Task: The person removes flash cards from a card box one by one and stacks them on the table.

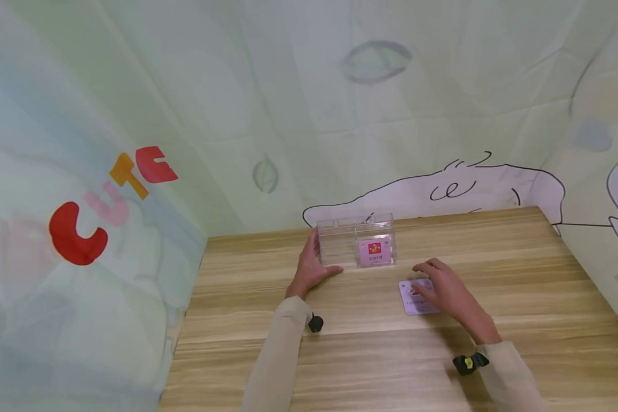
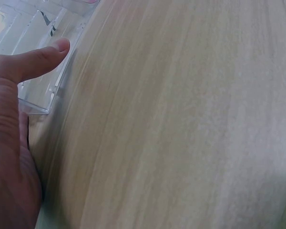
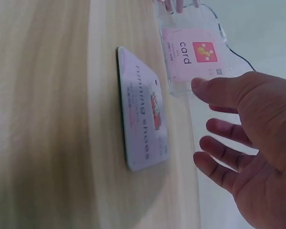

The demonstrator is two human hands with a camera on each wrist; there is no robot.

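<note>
1. Right hand (image 1: 445, 292): nothing gripped. Thumb and fingers are loosely bent and spread, with a wide gap left between them.
2. Shoe card (image 3: 140, 114): laid flat on the desk (image 1: 355, 355), printed face up, just beside the right hand. "Running shoes" can be read on it, beside a small red picture. Hand and card are seen apart in the right wrist view. Whether one thick card or a thin pile is shown cannot be told.
3. Left hand (image 1: 309, 269): placed at the left end of the clear box (image 1: 340, 247). Thumb is stretched straight along the lower front edge; fingers are set along the left side, partly hidden. How firmly the box is held cannot be told.
4. Clear box: stood near the back of the desk, divided into two compartments. In the right one a pink card (image 1: 375, 258) is held upright, marked "card" beneath a red square.
5. Shoe card is situated in front of the box, slightly to its right.
6. Pale sleeves (image 1: 275, 357) are worn; a black device (image 1: 316, 323) is strapped at each wrist.
7. Desk is backed by printed cloth (image 1: 211, 103); "CUTE" is spelled there in coloured letters (image 1: 71, 240).
</note>
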